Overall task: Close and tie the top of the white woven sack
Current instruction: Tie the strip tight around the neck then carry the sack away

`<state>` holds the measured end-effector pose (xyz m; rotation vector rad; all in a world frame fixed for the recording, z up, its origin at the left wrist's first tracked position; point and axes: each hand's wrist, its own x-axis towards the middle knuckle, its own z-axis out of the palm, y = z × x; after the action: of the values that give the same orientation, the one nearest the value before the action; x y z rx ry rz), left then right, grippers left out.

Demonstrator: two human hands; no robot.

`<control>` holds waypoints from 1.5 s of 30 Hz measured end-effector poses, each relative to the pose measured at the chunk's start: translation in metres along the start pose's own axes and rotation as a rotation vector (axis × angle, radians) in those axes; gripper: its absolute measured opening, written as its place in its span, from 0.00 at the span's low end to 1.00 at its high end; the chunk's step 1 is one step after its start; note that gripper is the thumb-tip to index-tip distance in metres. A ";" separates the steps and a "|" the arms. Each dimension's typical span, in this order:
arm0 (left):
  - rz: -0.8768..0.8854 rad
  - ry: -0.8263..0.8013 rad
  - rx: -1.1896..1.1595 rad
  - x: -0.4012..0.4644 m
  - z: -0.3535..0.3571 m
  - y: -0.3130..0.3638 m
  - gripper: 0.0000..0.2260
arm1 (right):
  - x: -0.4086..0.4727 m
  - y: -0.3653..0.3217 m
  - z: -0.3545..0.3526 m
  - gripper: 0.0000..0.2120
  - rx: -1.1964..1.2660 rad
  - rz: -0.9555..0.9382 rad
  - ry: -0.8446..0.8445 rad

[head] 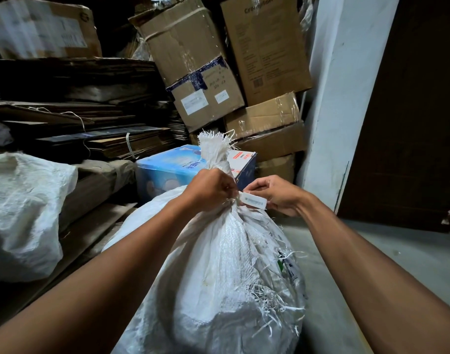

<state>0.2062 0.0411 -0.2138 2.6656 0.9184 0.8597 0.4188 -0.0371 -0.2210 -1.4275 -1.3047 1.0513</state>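
A full white woven sack [218, 264] stands in front of me, frayed along its right side. Its top is gathered into a tight neck, and the loose frayed end [215, 146] sticks up above my hands. My left hand [208, 189] grips the gathered neck with curled fingers. A white tie with a flat barcoded tag [253, 200] runs out to the right of the neck. My right hand [275, 194] pinches that tag just beside the neck.
Another white sack [24, 215] lies at the left. Flattened cardboard [73, 118] is stacked behind it. A blue and white box [167, 167] sits behind the sack, with taped cartons [200, 65] piled beyond. A white wall edge [346, 98] and dark door [410, 123] stand at right.
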 end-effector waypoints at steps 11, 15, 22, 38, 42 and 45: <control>-0.053 -0.014 -0.161 -0.001 -0.010 -0.005 0.03 | -0.009 -0.013 0.007 0.15 0.000 -0.075 0.039; -0.147 0.224 -0.333 -0.004 -0.012 -0.010 0.02 | -0.009 -0.018 0.007 0.10 -0.074 -0.092 -0.003; -0.469 0.360 -0.471 -0.004 -0.014 -0.020 0.38 | -0.010 -0.022 0.008 0.14 -0.157 -0.075 -0.084; -0.470 0.455 -0.431 -0.005 -0.020 -0.002 0.35 | -0.023 -0.028 0.008 0.23 -0.350 -0.018 -0.200; -0.463 0.458 -0.402 -0.005 -0.017 0.000 0.34 | -0.025 -0.045 0.014 0.21 -0.586 -0.068 -0.182; -0.479 0.481 -0.343 -0.004 -0.014 -0.001 0.35 | -0.017 -0.052 0.023 0.11 -0.793 -0.154 -0.132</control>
<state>0.1950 0.0397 -0.2050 1.8629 1.2958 1.3993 0.3835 -0.0508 -0.1755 -1.7931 -2.0268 0.5340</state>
